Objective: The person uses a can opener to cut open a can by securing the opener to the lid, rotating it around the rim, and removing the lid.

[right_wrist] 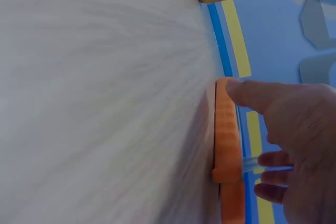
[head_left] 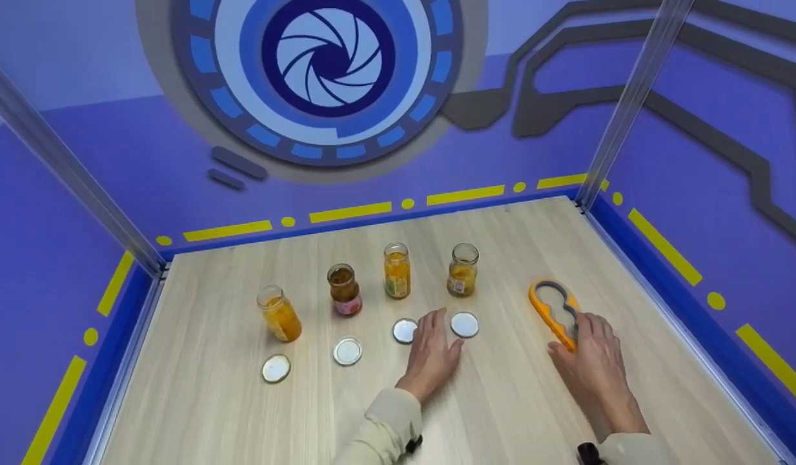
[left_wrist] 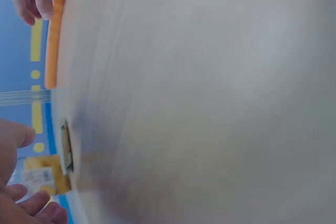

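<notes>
My left hand [head_left: 431,352] is over the table, fingers extended, between two round lids; its fingertips overlap the edge of one lid [head_left: 405,330], and the other lid [head_left: 464,324] lies just right of them. In the left wrist view the thumb and fingers stand apart with nothing between them. At the right, my right hand [head_left: 594,355] is at the near end of an orange jar opener [head_left: 545,311] with dark grey inner grips, lying flat. In the right wrist view its thumb [right_wrist: 241,90] meets the orange handle [right_wrist: 227,135], while the other fingers hang loosely bent.
Several uncapped glass jars stand in a row: one with yellow-orange fruit [head_left: 283,320], a dark one [head_left: 345,294], another orange one [head_left: 398,274] and a part-filled one [head_left: 462,278]. Two more lids, one [head_left: 347,351] and another [head_left: 276,369], lie before them. Blue walls [head_left: 398,187] enclose the table.
</notes>
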Demonstrator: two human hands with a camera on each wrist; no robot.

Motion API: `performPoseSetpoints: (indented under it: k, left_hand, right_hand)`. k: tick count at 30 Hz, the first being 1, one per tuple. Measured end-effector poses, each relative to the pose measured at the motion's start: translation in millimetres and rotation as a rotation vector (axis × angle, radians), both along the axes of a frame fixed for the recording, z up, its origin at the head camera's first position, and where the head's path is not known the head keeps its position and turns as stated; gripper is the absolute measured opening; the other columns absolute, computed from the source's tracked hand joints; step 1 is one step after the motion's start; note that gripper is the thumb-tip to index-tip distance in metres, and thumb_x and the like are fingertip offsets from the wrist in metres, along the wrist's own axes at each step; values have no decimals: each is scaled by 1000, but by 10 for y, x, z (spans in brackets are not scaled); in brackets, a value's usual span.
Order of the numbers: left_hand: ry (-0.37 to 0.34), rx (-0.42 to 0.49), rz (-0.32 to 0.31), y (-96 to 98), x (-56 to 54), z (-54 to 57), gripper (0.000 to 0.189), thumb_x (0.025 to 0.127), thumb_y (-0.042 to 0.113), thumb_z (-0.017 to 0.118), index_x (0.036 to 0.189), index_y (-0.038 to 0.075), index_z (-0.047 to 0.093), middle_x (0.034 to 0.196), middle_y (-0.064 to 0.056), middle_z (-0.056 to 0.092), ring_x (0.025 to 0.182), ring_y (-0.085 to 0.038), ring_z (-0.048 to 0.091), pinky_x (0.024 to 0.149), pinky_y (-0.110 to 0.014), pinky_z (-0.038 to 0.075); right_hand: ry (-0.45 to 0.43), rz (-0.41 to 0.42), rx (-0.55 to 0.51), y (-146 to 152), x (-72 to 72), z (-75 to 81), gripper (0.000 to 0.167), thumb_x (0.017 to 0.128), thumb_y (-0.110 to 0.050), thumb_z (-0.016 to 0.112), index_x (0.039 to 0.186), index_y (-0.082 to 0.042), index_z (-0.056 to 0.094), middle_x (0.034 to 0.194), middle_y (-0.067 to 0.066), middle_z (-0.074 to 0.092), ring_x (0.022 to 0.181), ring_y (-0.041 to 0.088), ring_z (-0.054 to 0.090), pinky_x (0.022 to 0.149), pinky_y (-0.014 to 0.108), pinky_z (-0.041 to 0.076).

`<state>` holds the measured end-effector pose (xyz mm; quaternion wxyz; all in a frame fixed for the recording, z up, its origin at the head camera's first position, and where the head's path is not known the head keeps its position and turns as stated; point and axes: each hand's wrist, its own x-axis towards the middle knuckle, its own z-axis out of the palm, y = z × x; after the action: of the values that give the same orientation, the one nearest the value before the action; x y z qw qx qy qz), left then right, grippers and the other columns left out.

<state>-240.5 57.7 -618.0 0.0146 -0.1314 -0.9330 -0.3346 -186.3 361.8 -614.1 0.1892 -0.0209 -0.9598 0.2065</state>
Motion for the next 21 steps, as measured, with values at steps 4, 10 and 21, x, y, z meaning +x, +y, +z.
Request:
performPoseSetpoints:
  k: [4,10,21]
  left_hand:
    - [20,16,-1,-263,75,71,64,97,27,73,151,8,44,147,-10,48,138,-26,44,116,-44,37]
    - [92,17,16,-680,220,135,63,96,26,75,149,6,47,149,-12,48,143,-30,40,118,-49,33]
    - [15,-88,98,-1166,602,199,75,96,35,74,156,7,40,162,-17,35,152,-36,26,122,-56,23]
  right_hand:
    - [-43,91,31,-41,-50,50,84,85,-33,86,144,10,43,142,36,43,139,57,30,107,74,28]
    - [-119,169,37,-117,-94,114,87,91,-47,77,152,3,40,157,33,33,149,53,17,111,73,22]
    - [-178,245,34,-175,-97,208,90,98,-56,64,160,-1,32,167,25,21,156,43,8,115,71,16]
